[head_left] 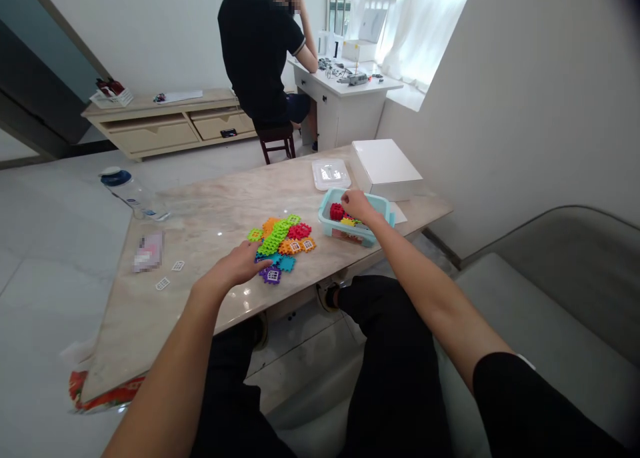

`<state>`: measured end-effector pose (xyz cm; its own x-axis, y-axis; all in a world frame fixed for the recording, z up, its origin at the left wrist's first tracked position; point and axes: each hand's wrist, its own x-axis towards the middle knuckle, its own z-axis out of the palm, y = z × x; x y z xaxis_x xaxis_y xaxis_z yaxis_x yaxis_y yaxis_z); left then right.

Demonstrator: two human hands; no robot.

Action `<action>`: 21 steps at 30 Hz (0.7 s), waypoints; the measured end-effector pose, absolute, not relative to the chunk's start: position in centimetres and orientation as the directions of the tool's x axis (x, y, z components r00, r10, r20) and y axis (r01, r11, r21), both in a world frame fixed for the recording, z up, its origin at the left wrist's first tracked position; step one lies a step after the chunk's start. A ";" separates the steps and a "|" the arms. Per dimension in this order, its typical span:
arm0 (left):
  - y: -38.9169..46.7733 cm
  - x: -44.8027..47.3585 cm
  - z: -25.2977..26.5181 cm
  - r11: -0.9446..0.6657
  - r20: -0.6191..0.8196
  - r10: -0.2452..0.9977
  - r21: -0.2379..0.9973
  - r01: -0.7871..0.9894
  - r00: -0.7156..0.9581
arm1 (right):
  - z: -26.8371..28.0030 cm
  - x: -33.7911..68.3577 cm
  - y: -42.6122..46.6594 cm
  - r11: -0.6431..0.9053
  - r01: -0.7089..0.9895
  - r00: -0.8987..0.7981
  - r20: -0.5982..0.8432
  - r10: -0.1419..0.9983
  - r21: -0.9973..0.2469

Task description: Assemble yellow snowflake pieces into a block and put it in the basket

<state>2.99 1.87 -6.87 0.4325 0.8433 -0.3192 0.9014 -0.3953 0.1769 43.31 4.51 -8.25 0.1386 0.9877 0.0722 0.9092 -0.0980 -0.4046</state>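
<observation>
Colourful interlocking plastic blocks (300, 231) with toothed edges lie heaped on the table, in green, orange, red, blue and purple. My left hand (244, 263) rests at the left side of the heap, fingers stretched out and apart, touching or just above the blue and purple blocks. Over a light-blue plastic tub (327, 227), my right hand (357, 205) has its fingers curled in; whatever they may hold is hidden. Inside the tub, red blocks (337, 211) and yellow blocks (347, 222) show beside that hand. Some blocks carry small white window pieces.
Behind the tub are a clear lid (331, 174) and a white box (387, 165). A water bottle (135, 195), a pink packet (149, 250) and white window frames (163, 284) occupy the table's left side. Beyond, a person in black (260, 51) sits at a white desk (345, 88).
</observation>
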 end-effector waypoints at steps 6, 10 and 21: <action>-0.4 6.4 -4.6 -0.385 -0.348 0.842 0.144 0.912 0.411 | -11.5 41.6 6.5 -0.107 0.971 0.065 -0.196 0.978 -0.213; -2.4 9.2 -2.0 -0.427 -0.416 0.789 0.161 0.890 0.453 | -12.7 40.7 7.7 -0.168 0.971 0.128 -0.223 0.966 -0.171; -3.1 9.8 -2.1 -0.398 -0.459 0.778 0.168 0.902 0.429 | -13.0 40.8 7.8 -0.229 0.960 0.190 -0.225 0.956 -0.161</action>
<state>9.83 -3.09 -2.13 0.4286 0.7782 -0.4589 0.9020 -0.3975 0.1684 40.83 7.81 -13.04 0.1899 0.9558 -0.2246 0.9601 -0.2286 -0.1611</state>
